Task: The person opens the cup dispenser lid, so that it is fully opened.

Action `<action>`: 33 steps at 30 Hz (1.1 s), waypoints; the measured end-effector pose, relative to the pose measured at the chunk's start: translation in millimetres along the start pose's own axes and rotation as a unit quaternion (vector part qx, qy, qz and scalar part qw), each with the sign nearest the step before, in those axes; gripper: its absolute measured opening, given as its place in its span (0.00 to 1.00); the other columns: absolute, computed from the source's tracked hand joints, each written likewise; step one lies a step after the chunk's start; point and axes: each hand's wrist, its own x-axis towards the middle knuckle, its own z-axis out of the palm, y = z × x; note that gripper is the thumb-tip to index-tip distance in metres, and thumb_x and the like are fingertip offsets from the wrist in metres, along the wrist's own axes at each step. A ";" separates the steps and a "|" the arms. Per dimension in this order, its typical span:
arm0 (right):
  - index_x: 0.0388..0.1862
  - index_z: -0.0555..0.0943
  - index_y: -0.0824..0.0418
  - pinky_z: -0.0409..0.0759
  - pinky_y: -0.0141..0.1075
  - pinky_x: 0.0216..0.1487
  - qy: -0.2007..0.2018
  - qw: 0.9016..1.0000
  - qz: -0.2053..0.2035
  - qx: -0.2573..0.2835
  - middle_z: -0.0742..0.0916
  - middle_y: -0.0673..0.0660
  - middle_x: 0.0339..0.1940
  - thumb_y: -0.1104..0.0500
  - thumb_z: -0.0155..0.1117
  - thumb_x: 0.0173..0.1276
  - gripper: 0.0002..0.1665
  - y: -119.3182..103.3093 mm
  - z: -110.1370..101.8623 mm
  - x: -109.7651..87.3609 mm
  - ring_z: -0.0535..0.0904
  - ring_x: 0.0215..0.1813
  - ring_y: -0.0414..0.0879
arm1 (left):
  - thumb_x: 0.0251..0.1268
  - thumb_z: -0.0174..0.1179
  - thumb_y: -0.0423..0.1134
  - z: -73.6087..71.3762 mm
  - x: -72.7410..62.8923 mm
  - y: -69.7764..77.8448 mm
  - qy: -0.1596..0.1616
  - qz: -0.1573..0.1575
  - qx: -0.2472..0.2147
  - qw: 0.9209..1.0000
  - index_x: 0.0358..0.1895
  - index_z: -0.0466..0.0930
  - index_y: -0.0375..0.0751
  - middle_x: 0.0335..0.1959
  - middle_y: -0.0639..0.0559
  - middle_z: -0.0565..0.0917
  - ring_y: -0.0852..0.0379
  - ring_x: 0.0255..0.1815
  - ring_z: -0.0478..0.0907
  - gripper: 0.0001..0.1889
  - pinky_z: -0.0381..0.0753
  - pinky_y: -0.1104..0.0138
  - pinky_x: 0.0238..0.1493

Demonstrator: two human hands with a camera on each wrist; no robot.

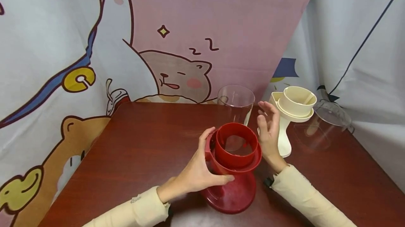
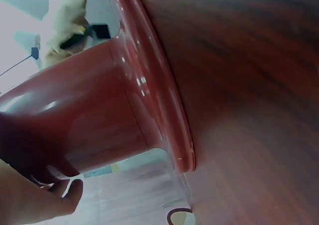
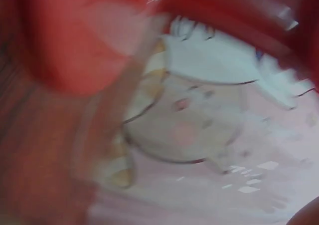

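Observation:
A red dispenser stand [image 1: 230, 197] with a round base and a ringed top stands upright near the front of the table. My left hand [image 1: 194, 170] grips its upper part, thumb across the front and fingers along the left side. In the left wrist view the red column [image 2: 79, 105] and flared base [image 2: 149, 80] fill much of the picture. My right hand [image 1: 269, 132] is raised just right of the ring, fingers apart, holding nothing. Behind the stand is a clear cylinder [image 1: 235, 98], its lower part hidden. Red parts [image 3: 84, 40] look blurred in the right wrist view.
A cream stand [image 1: 297, 105] of similar shape stands right of my right hand. Beyond it, at the table's right side, a second clear container [image 1: 332, 116] lies tilted. A cartoon-printed curtain [image 1: 190, 16] hangs behind the brown table [image 1: 142, 142].

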 end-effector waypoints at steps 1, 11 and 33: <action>0.68 0.64 0.67 0.65 0.39 0.74 0.005 0.999 -0.028 0.019 0.76 0.60 0.65 0.64 0.46 0.76 0.24 -9.2 0.0 -1.8 0.70 0.69 0.51 | 0.46 0.78 0.46 -0.3 -0.8 1.0 0.001 -0.002 0.004 1.000 0.78 0.39 0.64 0.76 0.61 0.59 0.57 0.73 0.64 0.61 0.77 0.62 0.65; 0.74 0.60 0.62 0.75 0.34 0.66 -0.187 0.968 0.121 0.118 0.77 0.56 0.69 0.42 0.27 0.82 0.34 -67.5 17.8 -8.1 0.74 0.70 0.46 | 0.74 0.49 0.39 7.4 -39.0 55.7 0.067 0.005 -0.007 0.998 0.82 0.34 0.52 0.83 0.59 0.39 0.55 0.83 0.39 0.42 0.43 0.39 0.78; 0.79 0.52 0.64 0.66 0.25 0.70 -0.160 0.964 0.188 0.093 0.63 0.56 0.79 0.47 0.25 0.84 0.33 -98.9 27.2 -53.8 0.63 0.75 0.40 | 0.80 0.32 0.42 5.3 -6.3 23.5 0.120 0.014 -0.002 0.993 0.82 0.41 0.52 0.83 0.54 0.45 0.50 0.83 0.42 0.30 0.43 0.35 0.76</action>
